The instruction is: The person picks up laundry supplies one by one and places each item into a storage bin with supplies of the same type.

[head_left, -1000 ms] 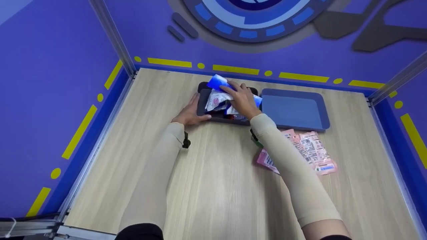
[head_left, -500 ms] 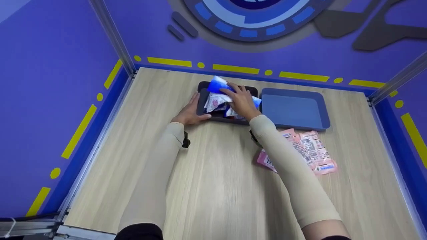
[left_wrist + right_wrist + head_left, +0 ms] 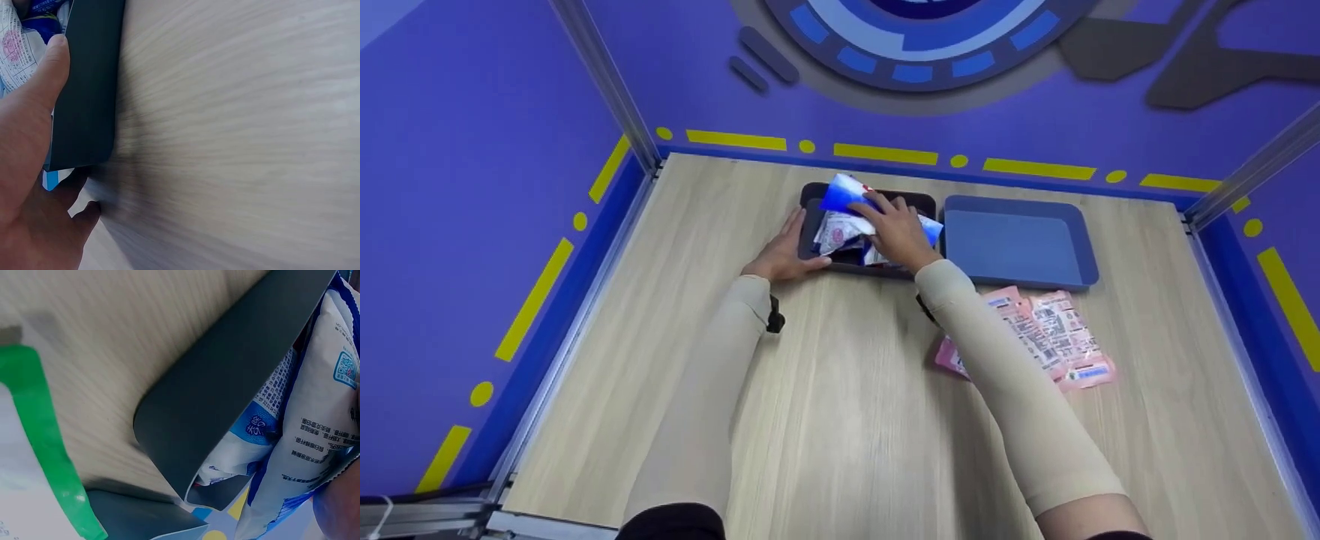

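Observation:
My left hand (image 3: 781,255) holds the left end of a dark grey tray (image 3: 877,271), thumb at the front rim. In the left wrist view its fingers reach round the tray's corner. Blue-and-white snack packets (image 3: 840,232) are heaped in that tray. My right hand (image 3: 904,236) lies over the heap with fingers spread, pressing on the packets and hiding part of them. One packet (image 3: 844,193) stands up above the back rim beside those fingers. A plump white packet (image 3: 318,433) with blue edges slants above the tray wall in the right wrist view.
A second, blue-grey tray (image 3: 1012,247) sits immediately to the right, with nothing in it. Pink packets (image 3: 1069,341) lie in front of it, partly under my right forearm. A green-edged packet (image 3: 50,439) shows in the right wrist view. Blue walls border the wooden table (image 3: 840,420).
The heaped packets sit slightly lower under my right hand, which has shifted a little. My left hand stays at the tray's end. The head view has moved slightly.

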A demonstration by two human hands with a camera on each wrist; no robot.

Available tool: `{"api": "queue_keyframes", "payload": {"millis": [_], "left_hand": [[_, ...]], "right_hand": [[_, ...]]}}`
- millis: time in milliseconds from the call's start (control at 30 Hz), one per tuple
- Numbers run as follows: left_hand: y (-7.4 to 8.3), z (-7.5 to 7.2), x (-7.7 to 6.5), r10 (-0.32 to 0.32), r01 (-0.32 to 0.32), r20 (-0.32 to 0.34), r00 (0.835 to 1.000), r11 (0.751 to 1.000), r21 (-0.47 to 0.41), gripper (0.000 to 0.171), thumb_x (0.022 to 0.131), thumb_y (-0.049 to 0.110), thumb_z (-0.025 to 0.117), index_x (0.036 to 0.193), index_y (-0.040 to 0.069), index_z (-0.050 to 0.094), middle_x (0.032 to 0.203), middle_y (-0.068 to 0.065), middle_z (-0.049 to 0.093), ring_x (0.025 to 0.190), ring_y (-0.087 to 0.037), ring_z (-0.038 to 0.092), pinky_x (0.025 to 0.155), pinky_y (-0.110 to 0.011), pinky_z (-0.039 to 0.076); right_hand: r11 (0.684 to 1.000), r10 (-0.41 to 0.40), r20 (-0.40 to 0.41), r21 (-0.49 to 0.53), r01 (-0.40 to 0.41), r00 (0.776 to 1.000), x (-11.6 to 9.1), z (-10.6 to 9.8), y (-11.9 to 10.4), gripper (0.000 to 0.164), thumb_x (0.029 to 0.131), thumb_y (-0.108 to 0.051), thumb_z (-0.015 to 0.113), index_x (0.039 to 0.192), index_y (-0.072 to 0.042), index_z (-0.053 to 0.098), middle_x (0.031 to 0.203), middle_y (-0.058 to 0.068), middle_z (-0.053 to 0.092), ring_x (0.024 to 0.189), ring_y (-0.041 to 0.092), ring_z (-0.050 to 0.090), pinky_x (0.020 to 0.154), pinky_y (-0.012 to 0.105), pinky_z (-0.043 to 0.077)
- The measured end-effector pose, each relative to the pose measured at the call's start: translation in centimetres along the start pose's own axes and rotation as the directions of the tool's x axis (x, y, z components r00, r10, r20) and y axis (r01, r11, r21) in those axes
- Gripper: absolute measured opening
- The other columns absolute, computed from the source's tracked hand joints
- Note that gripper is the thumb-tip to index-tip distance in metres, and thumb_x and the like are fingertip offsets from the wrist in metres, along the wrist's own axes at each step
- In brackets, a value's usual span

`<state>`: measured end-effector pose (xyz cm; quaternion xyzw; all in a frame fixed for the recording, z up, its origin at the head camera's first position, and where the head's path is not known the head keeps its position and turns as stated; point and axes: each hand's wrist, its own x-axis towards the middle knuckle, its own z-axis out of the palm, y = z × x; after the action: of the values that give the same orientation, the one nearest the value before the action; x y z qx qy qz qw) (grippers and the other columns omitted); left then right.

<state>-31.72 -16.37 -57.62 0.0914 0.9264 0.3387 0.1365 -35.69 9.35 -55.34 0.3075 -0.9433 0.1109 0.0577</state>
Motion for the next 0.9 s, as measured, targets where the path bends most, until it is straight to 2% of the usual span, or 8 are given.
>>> {"api": "queue_keyframes", "payload": {"millis": [233,533,900], "left_hand": [[-0.2,-0.14,-0.08,0.002,-0.002,0.008,1.0,1.0,-0.009,0.115,0.091,0.052,0.075,0.166,0.012,-0.003,0.173,-0.005,-0.008,0.158,-0.029,0.009,0.127,-0.045,0.017],[-0.53,-0.06,0.24,0.008,-0.008,0.007,1.0,1.0,0.002,0.117,0.09,0.051,0.075,0.166,0.011,-0.004,0.173,-0.007,-0.008,0.158,-0.029,0.009,0.127,-0.042,0.016],[-0.18,0.02,0.17,0.04,-0.04,-0.01,0.999,0.999,-0.022,0.116,0.09,0.048,0.077,0.165,0.007,-0.001,0.173,-0.011,-0.005,0.157,-0.031,0.01,0.127,-0.043,0.016]], "right_hand": [[1.0,-0.013,0.044,-0.02,0.014,0.999,-0.37,0.13,-0.24,0.06,0.103,-0.026,0.064,0.158,-0.031,0.039,0.164,0.006,0.032,0.126,0.045,0.046,0.105,0.064,0.042],[0.997,-0.018,0.111,-0.067,0.025,0.994,-0.78,-0.09,-0.85,0.065,0.105,-0.037,0.056,0.163,-0.031,0.027,0.168,0.009,0.023,0.131,0.049,0.041,0.109,0.065,0.036],[0.996,-0.015,0.106,-0.086,0.025,0.994,-0.95,-0.17,-0.87,0.068,0.102,-0.042,0.051,0.164,-0.028,0.026,0.169,0.011,0.021,0.132,0.05,0.04,0.108,0.065,0.036]]}}
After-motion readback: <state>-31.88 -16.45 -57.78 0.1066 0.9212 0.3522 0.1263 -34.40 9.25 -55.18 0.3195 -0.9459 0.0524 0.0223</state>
